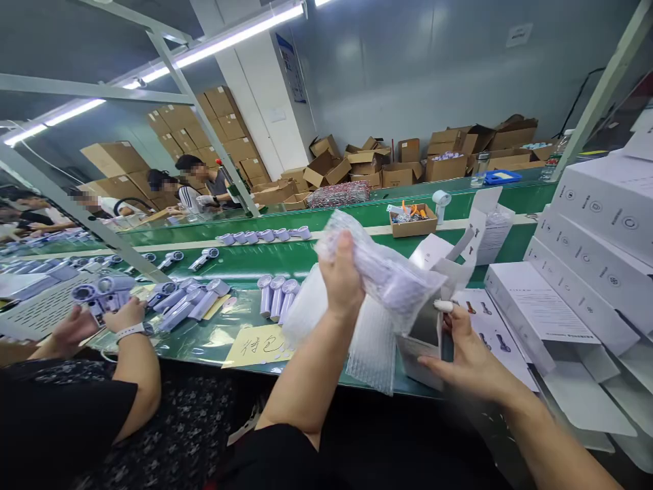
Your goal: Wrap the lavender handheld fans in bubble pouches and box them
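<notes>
My left hand (343, 280) is closed around a bubble-wrap bag (390, 272) with a lavender device inside that looks like a handheld fan. The bag's lower end hangs at the mouth of an open white box (421, 361). Gripping that box by its right side is my right hand (466, 350), thumb low on the near face, a white cover on one fingertip. Flaps of the box stand up behind the bag. Below my left hand lie flat bubble-wrap bags (375, 340). Several lavender fans (277, 296) stand to their left, behind a yellow handwritten paper (252, 347).
White boxes (586, 272) are stacked at right, some with open flaps. A small carton (414, 223) of parts and a standing fan (441, 204) are at the back. At left, a co-worker's hands (127, 316) hold fans near more fans (191, 303). A slanted metal post (102, 228) crosses the left side.
</notes>
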`<action>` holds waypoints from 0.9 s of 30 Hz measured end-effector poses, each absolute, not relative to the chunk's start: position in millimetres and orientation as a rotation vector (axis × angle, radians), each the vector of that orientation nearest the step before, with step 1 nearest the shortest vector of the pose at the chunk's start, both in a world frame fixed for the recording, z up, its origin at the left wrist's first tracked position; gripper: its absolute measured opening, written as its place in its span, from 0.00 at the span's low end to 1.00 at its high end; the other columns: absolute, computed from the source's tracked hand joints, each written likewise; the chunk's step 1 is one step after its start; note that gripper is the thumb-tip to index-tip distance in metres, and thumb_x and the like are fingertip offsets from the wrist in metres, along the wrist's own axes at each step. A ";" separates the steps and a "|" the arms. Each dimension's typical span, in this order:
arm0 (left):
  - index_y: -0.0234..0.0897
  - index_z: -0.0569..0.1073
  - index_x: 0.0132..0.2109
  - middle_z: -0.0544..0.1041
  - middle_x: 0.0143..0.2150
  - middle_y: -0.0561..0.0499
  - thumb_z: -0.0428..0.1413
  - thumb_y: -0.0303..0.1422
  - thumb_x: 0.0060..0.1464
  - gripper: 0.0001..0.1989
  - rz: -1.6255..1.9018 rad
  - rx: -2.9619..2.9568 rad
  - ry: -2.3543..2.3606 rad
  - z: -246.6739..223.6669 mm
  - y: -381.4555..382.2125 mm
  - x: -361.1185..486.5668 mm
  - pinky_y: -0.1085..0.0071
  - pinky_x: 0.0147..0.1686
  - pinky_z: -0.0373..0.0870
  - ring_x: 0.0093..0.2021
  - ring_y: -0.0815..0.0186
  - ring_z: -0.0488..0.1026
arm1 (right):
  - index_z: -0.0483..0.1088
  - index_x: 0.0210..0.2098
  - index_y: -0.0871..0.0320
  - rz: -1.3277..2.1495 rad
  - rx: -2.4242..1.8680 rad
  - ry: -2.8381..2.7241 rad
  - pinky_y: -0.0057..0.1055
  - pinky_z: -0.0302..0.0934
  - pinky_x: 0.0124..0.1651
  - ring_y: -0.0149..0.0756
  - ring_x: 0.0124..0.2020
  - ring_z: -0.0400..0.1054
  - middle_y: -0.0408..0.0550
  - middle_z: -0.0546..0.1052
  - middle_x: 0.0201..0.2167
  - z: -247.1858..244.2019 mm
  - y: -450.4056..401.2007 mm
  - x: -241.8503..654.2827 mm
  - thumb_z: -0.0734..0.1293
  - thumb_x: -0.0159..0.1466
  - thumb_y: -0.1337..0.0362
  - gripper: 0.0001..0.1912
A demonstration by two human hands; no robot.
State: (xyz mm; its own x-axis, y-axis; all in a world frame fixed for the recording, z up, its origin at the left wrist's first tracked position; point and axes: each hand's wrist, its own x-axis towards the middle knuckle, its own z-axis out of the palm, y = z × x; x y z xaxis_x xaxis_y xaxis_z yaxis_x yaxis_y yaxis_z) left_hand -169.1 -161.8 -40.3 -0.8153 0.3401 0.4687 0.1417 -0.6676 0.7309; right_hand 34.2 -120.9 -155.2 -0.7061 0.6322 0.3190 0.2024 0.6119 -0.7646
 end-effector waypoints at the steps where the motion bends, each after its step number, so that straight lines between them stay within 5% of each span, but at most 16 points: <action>1: 0.35 0.68 0.42 0.70 0.34 0.52 0.56 0.40 0.54 0.14 2.626 0.959 1.286 -48.9 -163.8 -160.5 0.72 0.34 0.68 0.32 0.69 0.70 | 0.38 0.58 0.46 0.967 -0.668 -2.236 0.48 0.54 0.58 0.46 0.57 0.56 0.51 0.55 0.54 -159.8 -118.5 33.0 0.69 0.53 0.59 0.42; 5: 0.40 0.64 0.49 0.70 0.41 0.49 0.60 0.36 0.50 0.20 2.517 1.709 1.558 -69.5 -184.2 -138.8 0.70 0.38 0.68 0.38 0.67 0.70 | 0.39 0.56 0.48 0.936 -0.627 -2.217 0.50 0.58 0.55 0.47 0.55 0.59 0.53 0.56 0.55 -166.2 -115.8 31.7 0.69 0.53 0.55 0.41; 9: 0.41 0.66 0.49 0.70 0.36 0.47 0.61 0.39 0.48 0.22 1.854 2.463 1.632 -68.5 -191.2 -127.1 0.66 0.37 0.67 0.36 0.63 0.69 | 0.40 0.55 0.47 0.843 -0.440 -2.257 0.53 0.60 0.53 0.49 0.53 0.63 0.54 0.60 0.53 -165.0 -120.5 31.1 0.68 0.56 0.58 0.37; 21: 0.40 0.68 0.44 0.71 0.34 0.48 0.53 0.46 0.54 0.17 1.736 2.149 1.629 -60.5 -160.5 -132.1 0.68 0.36 0.67 0.33 0.65 0.69 | 0.41 0.53 0.51 0.974 -0.562 -2.204 0.48 0.62 0.51 0.47 0.50 0.66 0.55 0.64 0.51 -159.9 -117.5 28.5 0.69 0.54 0.60 0.37; 27: 0.40 0.73 0.39 0.72 0.35 0.46 0.58 0.48 0.48 0.17 0.827 2.783 1.472 -73.8 -169.4 -165.3 0.67 0.38 0.65 0.36 0.62 0.69 | 0.40 0.55 0.49 1.104 -0.506 -2.235 0.48 0.59 0.56 0.45 0.54 0.64 0.55 0.62 0.55 -155.8 -110.7 25.4 0.68 0.55 0.63 0.37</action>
